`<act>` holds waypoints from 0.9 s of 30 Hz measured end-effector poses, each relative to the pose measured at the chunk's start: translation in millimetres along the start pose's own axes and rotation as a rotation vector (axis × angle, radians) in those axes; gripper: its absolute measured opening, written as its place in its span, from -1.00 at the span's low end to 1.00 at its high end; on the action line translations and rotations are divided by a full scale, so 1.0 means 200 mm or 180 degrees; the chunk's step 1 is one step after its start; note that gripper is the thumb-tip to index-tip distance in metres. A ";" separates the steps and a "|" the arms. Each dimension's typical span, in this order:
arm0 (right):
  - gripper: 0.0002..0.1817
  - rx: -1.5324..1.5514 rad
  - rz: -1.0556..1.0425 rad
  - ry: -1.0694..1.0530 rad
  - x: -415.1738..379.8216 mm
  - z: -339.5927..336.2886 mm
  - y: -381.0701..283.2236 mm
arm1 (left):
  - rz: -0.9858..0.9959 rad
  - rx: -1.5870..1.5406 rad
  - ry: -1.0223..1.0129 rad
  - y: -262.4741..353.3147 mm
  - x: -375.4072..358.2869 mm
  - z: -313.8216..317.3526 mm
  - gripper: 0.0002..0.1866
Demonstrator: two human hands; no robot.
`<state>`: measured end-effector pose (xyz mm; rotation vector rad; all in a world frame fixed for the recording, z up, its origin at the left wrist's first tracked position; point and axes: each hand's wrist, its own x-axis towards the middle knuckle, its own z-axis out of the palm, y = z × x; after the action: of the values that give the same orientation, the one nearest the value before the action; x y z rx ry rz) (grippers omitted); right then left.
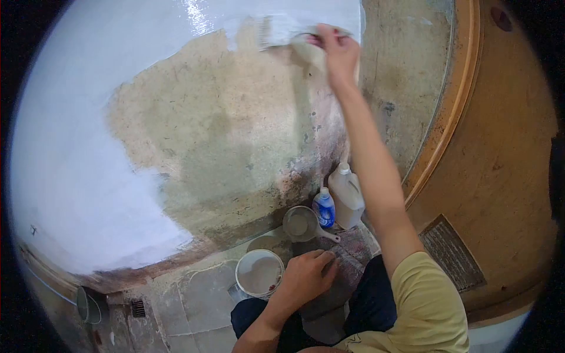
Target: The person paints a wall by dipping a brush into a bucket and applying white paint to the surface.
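Your right hand [336, 50] is stretched far up, at 12 o'clock in the view, with the fingers closed around the handle of a wide paintbrush [282, 30]. The bristles press flat on the wall [223, 129], just at the border between the fresh white paint and the bare, stained plaster.

With the arm so extended, I think your control is weaker: the brush can slide sideways toward 2 o'clock and mark the wooden frame [465, 88]. A loaded brush held this high may also drip down the unpainted part, or onto the two bottles [340, 197] and the small pan [301, 223] that stand at the foot of the wall.

Your left hand [306, 276] rests on your knee at 6 o'clock, fingers loosely curled, holding nothing. The white bucket [259, 273] stands on the floor just beside it, so a sudden move of the knee could push it over.

The brush looks wide and flat, its bristles pale and covered with white paint; the handle is mostly hidden in your grip.
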<state>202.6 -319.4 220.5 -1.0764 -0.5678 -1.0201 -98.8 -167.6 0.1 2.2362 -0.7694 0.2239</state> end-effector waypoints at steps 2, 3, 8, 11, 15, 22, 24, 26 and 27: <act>-0.73 -0.0267 -0.0116 0.0237 0.07 -0.22 0.00 | 0.0092 -0.0038 0.0024 -0.01 0.00 -0.01 -0.84; -0.73 -0.0573 -0.0240 0.0386 0.13 -0.35 0.03 | 0.0086 -0.0044 0.0038 -0.01 -0.01 -0.02 -0.84; -0.75 -0.1817 -0.0767 0.0968 0.18 -0.52 -0.11 | 0.0008 -0.0109 -0.0024 -0.04 -0.01 -0.01 -0.84; -0.74 -0.2639 -0.0973 0.1065 0.18 -0.46 -0.14 | -0.0110 -0.0036 -0.0128 -0.04 0.00 -0.02 -0.83; -0.77 -0.2532 -0.1134 0.0542 0.05 -0.14 -0.08 | -0.0053 -0.0020 -0.0154 -0.04 0.01 0.01 -0.83; -0.72 -0.1595 -0.1787 -0.0362 -0.51 0.46 -0.27 | 0.0014 0.0121 -0.0293 0.00 0.04 0.07 -0.83; -0.78 -0.0456 -0.0924 -0.0645 -0.56 0.51 -0.30 | 0.0033 0.0193 -0.0366 0.02 0.04 0.07 -0.83; -0.80 -0.0302 -0.0911 -0.0484 -0.54 0.50 -0.27 | 0.0017 0.0102 -0.0337 0.03 0.04 0.06 -0.81; -0.80 -0.0152 -0.0913 -0.0342 -0.53 0.48 -0.26 | 0.0022 0.0099 -0.0346 0.03 0.03 0.05 -0.81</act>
<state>116.7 -195.2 197.7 -1.1173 -0.8051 -1.2344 -98.0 -181.4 -1.1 2.2906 -0.8366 0.1192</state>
